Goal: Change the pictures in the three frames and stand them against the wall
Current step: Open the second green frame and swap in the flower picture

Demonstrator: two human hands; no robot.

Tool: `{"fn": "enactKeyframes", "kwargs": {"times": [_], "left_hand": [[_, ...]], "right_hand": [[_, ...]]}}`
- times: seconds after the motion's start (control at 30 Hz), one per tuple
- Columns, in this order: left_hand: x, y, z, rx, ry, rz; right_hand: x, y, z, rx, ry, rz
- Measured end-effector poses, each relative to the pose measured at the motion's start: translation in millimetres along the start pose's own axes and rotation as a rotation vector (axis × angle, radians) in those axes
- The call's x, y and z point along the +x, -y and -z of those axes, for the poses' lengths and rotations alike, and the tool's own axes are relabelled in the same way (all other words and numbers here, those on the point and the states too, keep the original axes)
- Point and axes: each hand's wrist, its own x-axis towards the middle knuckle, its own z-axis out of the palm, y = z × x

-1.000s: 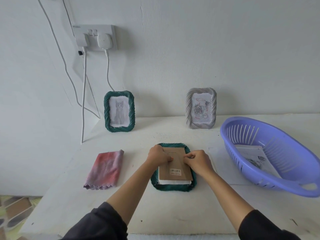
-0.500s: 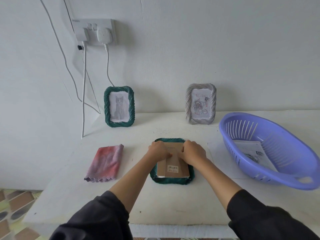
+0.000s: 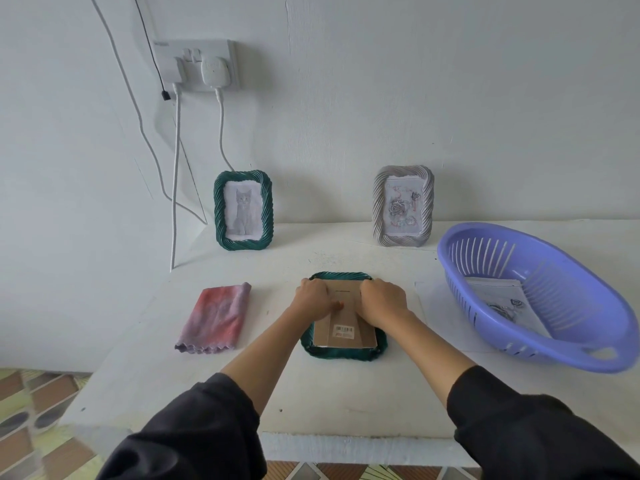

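A dark green frame (image 3: 343, 353) lies face down in the middle of the white table, its brown cardboard back (image 3: 344, 332) with a barcode sticker facing up. My left hand (image 3: 311, 299) presses on the upper left of that back, and my right hand (image 3: 382, 301) presses on its upper right. Both hands rest on the back with fingers curled down. Against the wall stand a green frame with a cat picture (image 3: 243, 211) and a grey frame with a rose picture (image 3: 403, 206).
A folded pink and purple cloth (image 3: 216, 317) lies left of the face-down frame. A purple slotted basket (image 3: 540, 292) at the right holds printed pictures (image 3: 502, 301). White cables (image 3: 176, 174) hang from a wall socket (image 3: 197, 64) at the back left. The table's front edge is near me.
Both hands have slid up the cardboard back toward the frame's far edge and come closer together. The frame has stayed in place.
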Motion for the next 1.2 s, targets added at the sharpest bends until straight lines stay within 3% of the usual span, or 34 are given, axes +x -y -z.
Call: {"fn": "enactKeyframes", "kwargs": {"times": [0.2,0.47,0.9,1.1,1.2], "left_hand": [[-10.1,22.0,4.9,-0.227,-0.191,0.070],[-33.1,40.0,2.4,-0.373,0.025,0.160],[-48.9,43.4,-4.6,-0.464,0.004,0.127],[-49.1,45.7,-8.3,-0.370,-0.037,0.049],[-50.5,48.8,-8.3,-0.240,-0.111,-0.067]], "right_hand": [[-15.8,-14.6,1.7,0.298,-0.007,-0.156],[-38.4,-24.0,-0.5,0.507,0.177,-0.306],[-58.3,-19.8,-6.7,0.673,0.083,-0.365],[-64.9,-18.5,-12.4,0.595,0.044,-0.356],[-69.0,-16.8,-12.9,0.495,-0.030,-0.261]]}}
